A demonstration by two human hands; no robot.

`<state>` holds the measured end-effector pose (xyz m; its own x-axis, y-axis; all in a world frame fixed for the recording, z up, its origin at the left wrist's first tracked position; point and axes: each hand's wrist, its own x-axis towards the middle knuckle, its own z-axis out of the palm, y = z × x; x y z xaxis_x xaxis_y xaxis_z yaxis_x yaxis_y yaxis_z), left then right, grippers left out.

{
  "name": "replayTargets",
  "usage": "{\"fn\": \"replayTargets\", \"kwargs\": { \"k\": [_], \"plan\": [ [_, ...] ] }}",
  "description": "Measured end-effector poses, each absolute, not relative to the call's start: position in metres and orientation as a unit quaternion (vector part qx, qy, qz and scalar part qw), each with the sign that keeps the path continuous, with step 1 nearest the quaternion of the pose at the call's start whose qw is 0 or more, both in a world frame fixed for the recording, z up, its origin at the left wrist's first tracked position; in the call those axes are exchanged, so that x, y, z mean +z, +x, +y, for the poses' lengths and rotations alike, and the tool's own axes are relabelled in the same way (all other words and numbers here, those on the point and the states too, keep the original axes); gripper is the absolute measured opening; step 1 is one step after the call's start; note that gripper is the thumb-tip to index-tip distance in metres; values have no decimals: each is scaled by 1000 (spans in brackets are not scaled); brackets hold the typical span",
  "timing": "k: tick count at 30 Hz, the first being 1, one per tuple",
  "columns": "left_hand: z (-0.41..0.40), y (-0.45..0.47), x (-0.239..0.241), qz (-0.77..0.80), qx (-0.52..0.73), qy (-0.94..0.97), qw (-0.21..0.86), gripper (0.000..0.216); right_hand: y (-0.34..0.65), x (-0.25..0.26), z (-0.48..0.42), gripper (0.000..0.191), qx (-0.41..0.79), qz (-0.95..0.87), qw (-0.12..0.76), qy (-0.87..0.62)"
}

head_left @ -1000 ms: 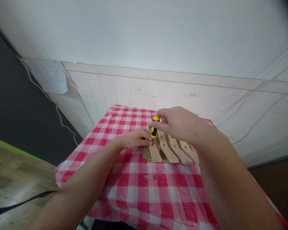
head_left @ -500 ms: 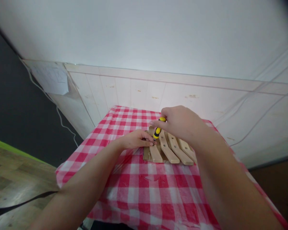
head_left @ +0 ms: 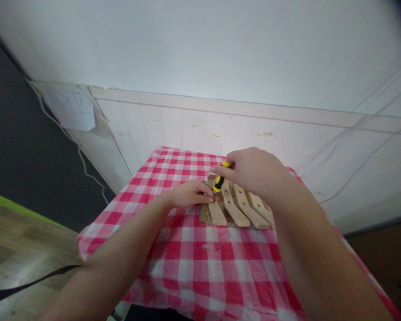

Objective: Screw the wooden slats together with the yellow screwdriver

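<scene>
My right hand (head_left: pixel 254 171) grips the top of a yellow-and-black screwdriver (head_left: pixel 218 184), which slants down to the left. Its tip meets the leftmost bent wooden piece (head_left: pixel 217 215). Beside that tip, my left hand (head_left: pixel 190 194) is closed, thumb and fingers pinched together; whatever is between them is too small to make out. Several similar pale wooden pieces (head_left: pixel 238 215) with dark holes or screw heads lie in a row to the right. Under them is a brownish board (head_left: pixel 204 216), partly covered by my hands and the pieces.
A red-and-white checked cloth (head_left: pixel 194 267) covers the table. Behind it stands a white panelled wall (head_left: pixel 173 125). A white cable (head_left: pixel 83 162) hangs at the left near a sheet of paper (head_left: pixel 75 109). A black strap (head_left: pixel 33 281) reaches my left forearm.
The screwdriver handle and my right hand have shifted very slightly, with the fingers turned a little around the handle. My left hand stays at the tip.
</scene>
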<state>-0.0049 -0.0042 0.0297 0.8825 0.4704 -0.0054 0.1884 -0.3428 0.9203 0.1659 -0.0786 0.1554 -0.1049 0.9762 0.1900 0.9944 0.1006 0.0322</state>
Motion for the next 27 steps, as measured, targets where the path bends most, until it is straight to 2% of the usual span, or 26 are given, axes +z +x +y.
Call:
{"fn": "replayTargets", "kwargs": {
  "k": [5,11,15,19,24,27],
  "plan": [
    [-4,-4,31,192,135,805,545,16,164,158,-82,37,8,-800,85,-594],
    [-5,-5,32,209,129,812,529,15,159,155,-80,33,-94,-749,91,-650],
    [-5,-5,33,204,133,819,519,14,162,155,-80,31,-71,-765,101,-632],
    [-5,-5,34,200,124,828,509,16,163,160,-84,32,-21,-807,92,-583],
    [-3,-6,31,199,121,828,510,19,159,160,-84,48,-97,-746,62,-656],
    [-2,-6,28,199,122,831,505,21,159,157,-82,49,-103,-735,78,-666]
  ]
}}
